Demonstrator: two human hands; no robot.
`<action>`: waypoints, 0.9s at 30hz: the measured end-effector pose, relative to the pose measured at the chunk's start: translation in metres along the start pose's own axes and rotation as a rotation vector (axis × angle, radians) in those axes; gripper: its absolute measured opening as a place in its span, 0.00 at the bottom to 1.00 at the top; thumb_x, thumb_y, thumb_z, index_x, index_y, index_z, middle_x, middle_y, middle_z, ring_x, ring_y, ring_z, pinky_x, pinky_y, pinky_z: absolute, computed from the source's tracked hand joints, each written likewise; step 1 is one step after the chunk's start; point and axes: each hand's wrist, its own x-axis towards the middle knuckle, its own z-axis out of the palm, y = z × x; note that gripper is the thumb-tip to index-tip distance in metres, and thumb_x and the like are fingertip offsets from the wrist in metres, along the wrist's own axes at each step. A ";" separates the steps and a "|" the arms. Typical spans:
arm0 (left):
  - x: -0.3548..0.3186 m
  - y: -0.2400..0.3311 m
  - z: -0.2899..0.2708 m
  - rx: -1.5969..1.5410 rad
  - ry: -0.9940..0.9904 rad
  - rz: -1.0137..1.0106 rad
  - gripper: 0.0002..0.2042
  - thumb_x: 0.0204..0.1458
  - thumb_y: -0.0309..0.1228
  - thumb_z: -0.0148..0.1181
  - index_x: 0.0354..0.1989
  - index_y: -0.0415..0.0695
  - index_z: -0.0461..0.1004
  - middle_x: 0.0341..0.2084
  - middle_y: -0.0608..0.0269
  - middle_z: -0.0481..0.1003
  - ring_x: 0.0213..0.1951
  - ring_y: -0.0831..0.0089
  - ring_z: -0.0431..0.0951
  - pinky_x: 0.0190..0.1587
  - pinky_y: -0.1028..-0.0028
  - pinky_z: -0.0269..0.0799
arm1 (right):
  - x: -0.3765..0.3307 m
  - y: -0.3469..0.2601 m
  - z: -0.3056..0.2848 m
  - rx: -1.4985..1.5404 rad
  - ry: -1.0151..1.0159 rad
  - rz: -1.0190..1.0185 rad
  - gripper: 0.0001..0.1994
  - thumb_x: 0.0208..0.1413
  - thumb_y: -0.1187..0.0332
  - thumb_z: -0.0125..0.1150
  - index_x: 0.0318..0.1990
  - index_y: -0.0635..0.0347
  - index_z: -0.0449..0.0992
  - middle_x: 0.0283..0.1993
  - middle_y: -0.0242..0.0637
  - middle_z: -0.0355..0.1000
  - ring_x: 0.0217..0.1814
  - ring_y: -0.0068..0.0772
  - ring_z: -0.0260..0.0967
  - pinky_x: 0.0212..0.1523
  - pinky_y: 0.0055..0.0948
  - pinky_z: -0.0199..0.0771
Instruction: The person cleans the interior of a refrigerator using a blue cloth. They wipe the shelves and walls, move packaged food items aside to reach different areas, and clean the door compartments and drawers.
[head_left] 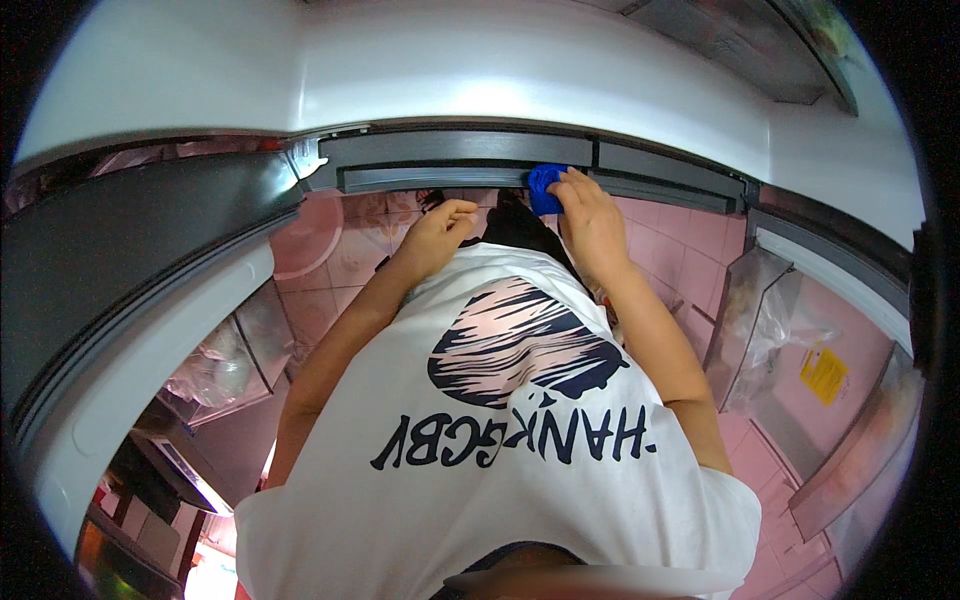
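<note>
My right hand [595,225] is closed on a bunched blue cloth [545,190]. The cloth touches the dark grey front edge [430,150] of an open refrigerator, right of the middle. To the left, my left hand [440,235] hangs in front of my white shirt, just short of that edge. Its fingers are loosely curled together, and nothing shows in them. Part of the cloth is covered by my right fingers.
An open refrigerator door [130,260] stands on the left, and a second one [850,280] on the right. Their clear bins hold plastic-wrapped items. White inner walls [520,65] rise beyond the edge. Pinkish tiles [655,235] and a pale round basin [310,235] lie below.
</note>
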 end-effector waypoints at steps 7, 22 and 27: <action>0.012 -0.010 0.002 0.000 0.009 0.049 0.16 0.60 0.34 0.51 0.53 0.40 0.68 0.40 0.62 0.74 0.41 0.78 0.71 0.46 0.78 0.67 | 0.009 -0.015 -0.006 -0.179 -0.054 0.121 0.16 0.43 0.74 0.59 0.43 0.57 0.71 0.47 0.40 0.72 0.46 0.44 0.67 0.43 0.37 0.66; 0.018 -0.031 0.003 -0.080 0.033 0.058 0.16 0.57 0.35 0.53 0.49 0.38 0.70 0.41 0.55 0.76 0.41 0.71 0.75 0.45 0.74 0.69 | 0.046 -0.043 0.026 -0.165 -0.075 0.056 0.14 0.40 0.75 0.58 0.39 0.57 0.72 0.31 0.41 0.71 0.35 0.43 0.70 0.36 0.38 0.72; 0.022 -0.073 -0.005 0.307 0.197 0.505 0.14 0.56 0.32 0.51 0.48 0.38 0.71 0.40 0.51 0.76 0.44 0.61 0.75 0.47 0.67 0.69 | 0.070 -0.106 0.051 0.242 0.003 -0.172 0.12 0.43 0.74 0.55 0.38 0.56 0.71 0.35 0.39 0.68 0.36 0.42 0.71 0.34 0.35 0.74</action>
